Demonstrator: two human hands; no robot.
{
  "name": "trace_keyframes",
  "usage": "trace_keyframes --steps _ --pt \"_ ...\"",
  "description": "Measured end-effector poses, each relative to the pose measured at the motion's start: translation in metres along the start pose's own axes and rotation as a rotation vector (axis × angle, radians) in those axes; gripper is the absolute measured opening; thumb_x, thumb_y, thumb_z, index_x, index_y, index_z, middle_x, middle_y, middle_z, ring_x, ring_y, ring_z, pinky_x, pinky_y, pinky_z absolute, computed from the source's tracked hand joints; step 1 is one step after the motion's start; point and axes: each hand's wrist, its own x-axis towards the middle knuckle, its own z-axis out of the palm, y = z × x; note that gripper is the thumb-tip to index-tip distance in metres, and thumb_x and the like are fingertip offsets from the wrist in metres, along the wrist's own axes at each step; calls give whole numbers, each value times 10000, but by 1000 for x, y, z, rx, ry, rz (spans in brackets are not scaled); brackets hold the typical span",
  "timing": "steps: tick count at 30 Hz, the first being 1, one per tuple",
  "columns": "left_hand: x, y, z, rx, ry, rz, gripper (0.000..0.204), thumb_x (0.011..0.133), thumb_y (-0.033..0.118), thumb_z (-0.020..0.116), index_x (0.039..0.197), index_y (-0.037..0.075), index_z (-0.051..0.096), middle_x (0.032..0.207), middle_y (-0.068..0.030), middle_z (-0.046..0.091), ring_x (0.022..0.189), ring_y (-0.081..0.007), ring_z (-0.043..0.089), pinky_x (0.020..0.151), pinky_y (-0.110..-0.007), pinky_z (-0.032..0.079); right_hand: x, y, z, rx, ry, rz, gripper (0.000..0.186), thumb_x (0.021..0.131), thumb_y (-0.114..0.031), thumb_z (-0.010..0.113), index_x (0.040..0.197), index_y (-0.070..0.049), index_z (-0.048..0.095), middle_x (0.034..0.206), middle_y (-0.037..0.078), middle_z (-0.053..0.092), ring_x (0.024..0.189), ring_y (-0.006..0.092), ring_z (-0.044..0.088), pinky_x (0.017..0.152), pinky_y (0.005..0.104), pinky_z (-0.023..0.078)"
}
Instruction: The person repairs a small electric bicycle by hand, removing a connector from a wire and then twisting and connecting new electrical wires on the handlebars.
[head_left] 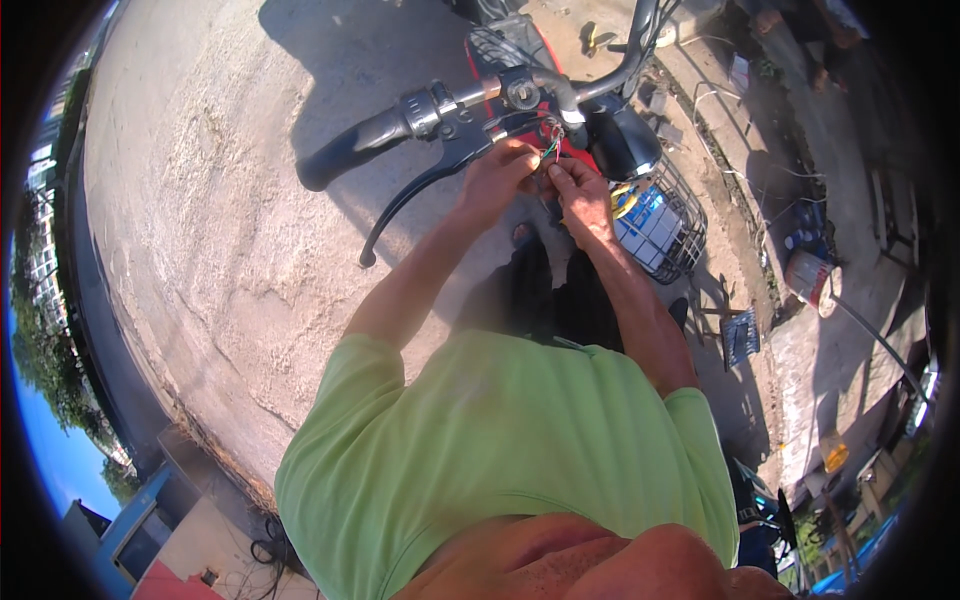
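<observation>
Thin green, red and pale wires point(552, 140) come out in a small bunch beside the handlebar point(470, 97) of a red two-wheeled bike. My left hand point(496, 178) pinches these wires from the left with thumb and forefinger. Close against it, the fingertips of my right hand point(586, 200) are closed on the same wires. The exact ends between my fingers are too small to make out. Left of the wires are the black grip point(350, 150) and the black brake lever point(405, 195). A rounded black lamp housing point(622, 140) sits just right of them.
A wire basket point(690, 235) with a blue and white package point(645, 225) is mounted right of my right hand. On the ground farther right lie a blue tray-like object point(740, 338) and a white and red bucket point(808, 280). Concrete ground point(220, 200) spreads out at left.
</observation>
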Motion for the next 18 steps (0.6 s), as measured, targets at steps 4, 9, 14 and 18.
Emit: trace_keyframes --steps 4,9,14,18 --pt "2 -2 -1 49 13 6 158 990 147 635 1102 44 678 1007 -54 712 883 -144 672 749 -297 549 3 5 -1 -25 -1 13 177 1033 -115 565 1100 7 675 865 30 665 774 119 606 729 284 509" --pt "2 -1 -4 61 13 2 160 990 137 629 1107 39 681 1010 -56 711 882 -142 668 750 -294 546 -5 -6 8 -39 51 63 196 1024 -188 616 1094 -16 681 859 15 659 769 118 602 705 290 511" --pt "0 2 -4 67 -7 10 149 997 126 618 1093 35 687 993 -55 705 866 -139 660 744 -290 543 -4 -17 11 -88 80 68 260 997 -272 686 1079 -25 689 880 17 672 778 112 613 687 301 518" --pt "0 3 -5 71 -2 -7 137 995 133 630 1076 41 689 979 -47 700 849 -131 652 726 -283 539 1 -17 7 -175 67 70 250 1001 -261 678 1063 -20 698 908 28 691 788 111 627 699 299 522"
